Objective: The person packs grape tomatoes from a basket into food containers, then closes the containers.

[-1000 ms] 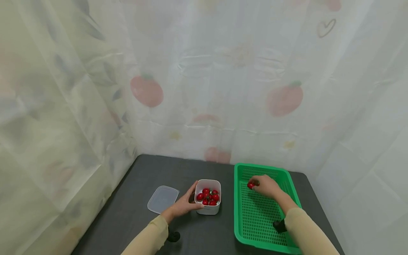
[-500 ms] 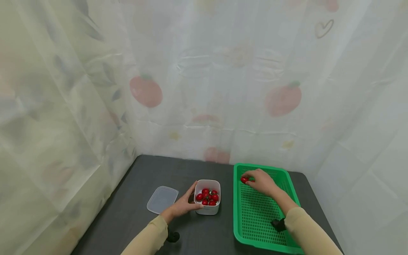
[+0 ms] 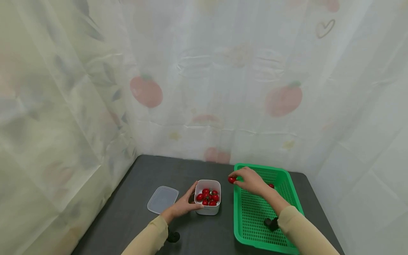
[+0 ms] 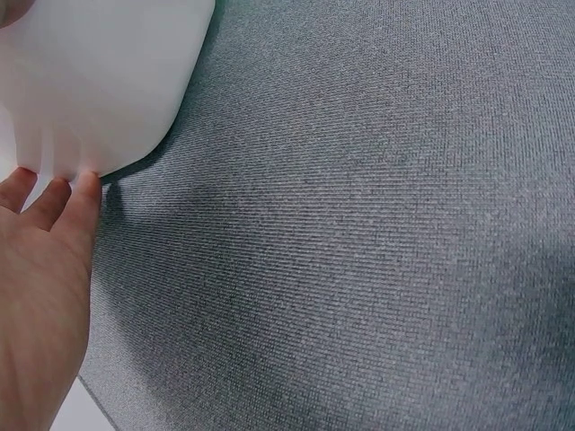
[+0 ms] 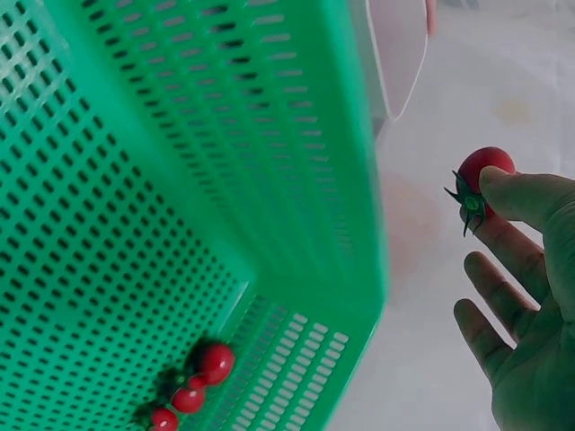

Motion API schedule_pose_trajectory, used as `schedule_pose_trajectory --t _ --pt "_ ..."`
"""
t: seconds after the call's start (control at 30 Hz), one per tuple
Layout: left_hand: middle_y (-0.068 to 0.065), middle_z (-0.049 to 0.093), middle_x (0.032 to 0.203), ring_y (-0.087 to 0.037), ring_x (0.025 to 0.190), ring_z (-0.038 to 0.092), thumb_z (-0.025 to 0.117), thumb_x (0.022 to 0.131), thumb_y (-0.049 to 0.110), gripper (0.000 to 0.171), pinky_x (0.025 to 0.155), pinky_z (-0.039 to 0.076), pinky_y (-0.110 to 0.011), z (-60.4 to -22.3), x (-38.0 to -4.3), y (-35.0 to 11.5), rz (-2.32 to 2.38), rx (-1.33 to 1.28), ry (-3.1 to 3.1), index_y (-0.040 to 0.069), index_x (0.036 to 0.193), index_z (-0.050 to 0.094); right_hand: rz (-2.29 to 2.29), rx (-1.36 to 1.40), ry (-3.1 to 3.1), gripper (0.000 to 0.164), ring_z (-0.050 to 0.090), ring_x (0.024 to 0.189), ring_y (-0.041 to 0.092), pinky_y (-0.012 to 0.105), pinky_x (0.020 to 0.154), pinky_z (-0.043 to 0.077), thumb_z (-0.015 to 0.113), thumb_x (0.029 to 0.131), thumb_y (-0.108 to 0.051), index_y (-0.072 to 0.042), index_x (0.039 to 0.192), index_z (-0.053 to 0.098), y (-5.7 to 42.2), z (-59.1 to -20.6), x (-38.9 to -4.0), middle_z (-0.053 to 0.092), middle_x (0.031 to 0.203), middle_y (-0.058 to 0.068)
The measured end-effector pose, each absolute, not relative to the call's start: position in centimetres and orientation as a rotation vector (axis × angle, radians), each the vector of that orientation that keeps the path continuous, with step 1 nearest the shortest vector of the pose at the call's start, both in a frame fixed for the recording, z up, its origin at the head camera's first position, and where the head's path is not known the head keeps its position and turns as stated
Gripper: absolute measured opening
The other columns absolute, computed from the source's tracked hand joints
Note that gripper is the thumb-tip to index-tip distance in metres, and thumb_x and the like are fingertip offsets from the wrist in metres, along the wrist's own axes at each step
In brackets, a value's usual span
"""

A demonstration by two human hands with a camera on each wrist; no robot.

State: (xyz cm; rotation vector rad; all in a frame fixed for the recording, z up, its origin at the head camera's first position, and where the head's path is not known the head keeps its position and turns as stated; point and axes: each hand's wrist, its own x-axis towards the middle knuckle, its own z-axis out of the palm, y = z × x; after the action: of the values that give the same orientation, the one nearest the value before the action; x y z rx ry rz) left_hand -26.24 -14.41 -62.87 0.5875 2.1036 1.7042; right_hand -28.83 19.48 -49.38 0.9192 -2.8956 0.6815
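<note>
My right hand [image 3: 250, 181] pinches a red cherry tomato [image 5: 488, 166] between thumb and index finger, its green calyx showing; the other fingers are loosely spread. In the head view this hand is over the left rim of the green basket [image 3: 237, 212]. With thumb and fingers, my left hand [image 3: 183, 205] grips the square white container [image 3: 207, 211] from its left and near sides. Inside it lie several cherry tomatoes [image 3: 212, 203]. The left wrist view shows fingertips [image 4: 88, 184] against the container's wall.
Several more cherry tomatoes [image 5: 216, 362] lie in a corner of the basket. A translucent lid [image 3: 162, 199] lies flat on the dark table [image 3: 153, 170], left of the container. Printed curtains [image 3: 204, 88] close off the back and sides.
My right hand has moved left with the cherry tomato, from inside the basket to over its left rim. The left hand and the container have stayed in place.
</note>
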Motion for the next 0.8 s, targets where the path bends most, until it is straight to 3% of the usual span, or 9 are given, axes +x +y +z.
schedule_pose_trajectory --t 0.23,0.47,0.8 --pt "-0.02 0.015 0.167 -0.043 0.149 0.026 0.073 0.097 0.018 0.102 0.113 0.035 -0.055 -62.7 -26.2 -14.4 1.718 0.598 2.079 0.017 0.166 -0.003 0.698 1.013 -2.889 0.026 0.055 0.109 0.02 0.041 0.084 0.05 0.072 0.097 -0.017 -0.021 0.123 0.074 17.6 -49.4 -29.0 0.072 0.111 -0.009" --pt "-0.021 0.013 0.167 -0.044 0.149 0.024 0.071 0.098 0.015 0.101 0.113 0.033 -0.057 -62.6 -26.2 -14.3 1.72 0.605 2.074 0.015 0.165 -0.004 0.674 1.105 -2.888 0.026 0.055 0.116 0.021 0.044 0.094 0.048 0.071 0.098 -0.016 -0.02 0.124 0.075 15.8 -49.4 -29.1 0.072 0.116 -0.007" --pt "-0.018 0.01 0.169 -0.042 0.15 0.023 0.067 0.1 0.009 0.098 0.114 0.034 -0.055 -62.6 -26.3 -14.5 1.706 0.608 2.065 0.019 0.165 -0.005 0.582 1.188 -2.896 0.025 0.056 0.112 0.021 0.042 0.09 0.051 0.073 0.097 -0.021 -0.021 0.122 0.076 13.1 -50.0 -29.5 0.073 0.114 -0.007"
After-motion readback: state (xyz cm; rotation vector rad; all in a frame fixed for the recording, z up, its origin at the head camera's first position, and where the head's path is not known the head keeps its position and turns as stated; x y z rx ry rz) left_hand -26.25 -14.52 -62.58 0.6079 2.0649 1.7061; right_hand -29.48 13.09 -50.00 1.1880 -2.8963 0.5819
